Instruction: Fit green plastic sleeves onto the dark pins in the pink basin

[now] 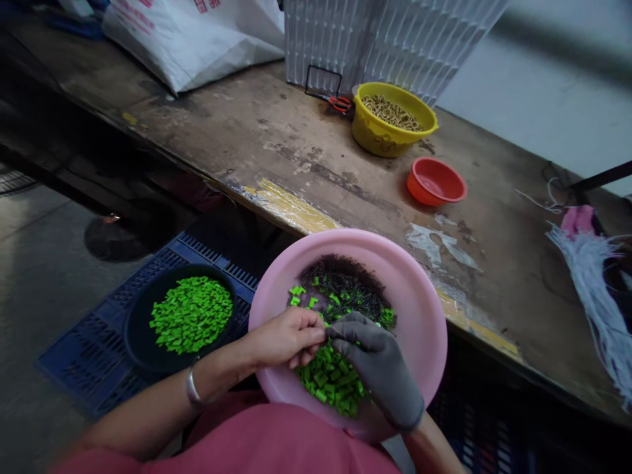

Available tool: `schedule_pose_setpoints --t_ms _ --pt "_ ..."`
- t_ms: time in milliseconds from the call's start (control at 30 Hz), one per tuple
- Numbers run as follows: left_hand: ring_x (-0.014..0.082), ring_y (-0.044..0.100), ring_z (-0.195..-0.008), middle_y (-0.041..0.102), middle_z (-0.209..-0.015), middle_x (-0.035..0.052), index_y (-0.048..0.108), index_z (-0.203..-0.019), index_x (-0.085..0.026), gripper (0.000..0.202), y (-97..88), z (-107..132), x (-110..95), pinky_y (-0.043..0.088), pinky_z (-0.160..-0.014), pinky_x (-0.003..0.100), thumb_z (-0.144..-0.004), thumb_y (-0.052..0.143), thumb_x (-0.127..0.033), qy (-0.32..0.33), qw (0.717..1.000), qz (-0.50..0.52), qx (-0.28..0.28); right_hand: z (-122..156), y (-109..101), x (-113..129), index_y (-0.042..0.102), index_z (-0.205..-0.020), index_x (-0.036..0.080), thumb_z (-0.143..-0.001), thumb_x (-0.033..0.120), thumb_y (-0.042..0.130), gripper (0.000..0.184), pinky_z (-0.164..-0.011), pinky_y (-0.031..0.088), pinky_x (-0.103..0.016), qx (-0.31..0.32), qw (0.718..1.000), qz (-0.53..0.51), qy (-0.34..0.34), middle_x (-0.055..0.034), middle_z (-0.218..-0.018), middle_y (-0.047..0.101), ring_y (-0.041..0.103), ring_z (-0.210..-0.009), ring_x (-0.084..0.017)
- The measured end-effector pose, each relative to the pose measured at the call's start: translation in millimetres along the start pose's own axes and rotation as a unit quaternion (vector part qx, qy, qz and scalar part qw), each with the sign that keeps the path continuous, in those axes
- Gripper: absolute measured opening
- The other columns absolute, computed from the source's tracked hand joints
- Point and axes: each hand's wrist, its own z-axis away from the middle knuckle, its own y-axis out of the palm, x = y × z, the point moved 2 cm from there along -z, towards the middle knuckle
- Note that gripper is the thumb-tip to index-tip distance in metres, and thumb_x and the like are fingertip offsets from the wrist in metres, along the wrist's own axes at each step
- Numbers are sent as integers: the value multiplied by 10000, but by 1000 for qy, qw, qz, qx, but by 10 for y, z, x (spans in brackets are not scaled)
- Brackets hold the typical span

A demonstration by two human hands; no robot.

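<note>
Over a wide pink basin point(424, 276) both hands meet, fingertips nearly touching. My left hand point(291, 334), bare with a silver bangle at the wrist, is closed in a pinch. What sits between its fingers is too small to make out. My right hand point(378, 355), in a grey glove, is also pinched shut at the same spot, its held piece hidden. Below the hands lies a heap of small bright green plastic pieces point(330, 382). Behind them in the basin is a pile of small dark pieces point(345, 283), with a few green ones scattered over it.
At the left, a dark basin point(132, 329) of green pieces stands on a blue plastic pallet point(69, 362). The wooden table point(222, 131) carries a yellow bowl point(382, 135) of brass-coloured rings, a red bowl point(437, 181), red-handled scissors point(340, 104), a white sack point(197, 46) and white cords point(587, 276).
</note>
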Motion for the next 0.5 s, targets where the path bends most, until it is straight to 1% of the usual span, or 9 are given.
schedule_pose_setpoints --t_ms 67,167,267,300,333,367,433,500 --pt "50 382 -386 441 -551 -61 438 -681 -182 288 7 -4 4 274 -348 168 -802 495 -438 -15 1000 -8 18 23 -35 16 752 -873 277 -809 135 595 222 -698 488 -266 -2 1000 -2 -26 -15 -854 650 613 -813 -154" --pt "62 373 -411 418 -542 -55 449 -659 -180 311 25 0 -6 252 -379 190 -825 454 -443 -19 998 -50 37 74 -103 36 753 -891 290 -804 140 608 227 -714 507 -275 -52 998 -14 -36 -26 -891 655 618 -851 -167" --pt "79 379 -491 434 -551 -36 501 -634 -163 303 30 18 -45 287 -460 212 -835 470 -387 30 990 -134 18 124 -146 35 753 -867 291 -778 166 655 182 -761 521 -285 -102 994 -25 -23 -19 -904 687 629 -879 -175" --pt "86 396 -530 464 -588 -28 538 -667 -157 257 27 24 -56 310 -492 217 -824 493 -356 47 990 -129 14 136 -150 34 752 -853 284 -770 173 664 165 -772 524 -290 -110 994 -25 -13 -17 -898 699 635 -876 -177" --pt "95 427 -578 505 -646 -16 575 -727 -154 187 22 27 -60 343 -530 221 -799 520 -318 56 994 -96 13 146 -152 35 751 -838 275 -764 180 667 147 -773 528 -293 -116 993 -22 -1 -15 -886 708 642 -864 -179" --pt "107 468 -637 547 -724 -2 601 -805 -152 140 14 28 -59 384 -579 231 -763 548 -274 61 997 -40 16 154 -151 40 748 -824 265 -758 186 668 131 -767 532 -294 -122 992 -17 14 -14 -872 715 648 -845 -181" --pt "133 537 -763 597 -871 35 616 -911 -141 237 -8 22 -48 447 -702 269 -680 585 -188 69 993 88 20 163 -148 65 739 -798 246 -749 202 665 98 -735 539 -293 -130 991 -4 44 -13 -843 720 654 -804 -183" --pt "152 571 -838 619 -913 64 620 -899 -121 264 -30 15 -35 462 -792 300 -635 609 -134 83 982 168 10 166 -140 107 729 -777 237 -747 211 658 81 -704 541 -287 -132 990 4 55 -11 -823 718 654 -775 -182"
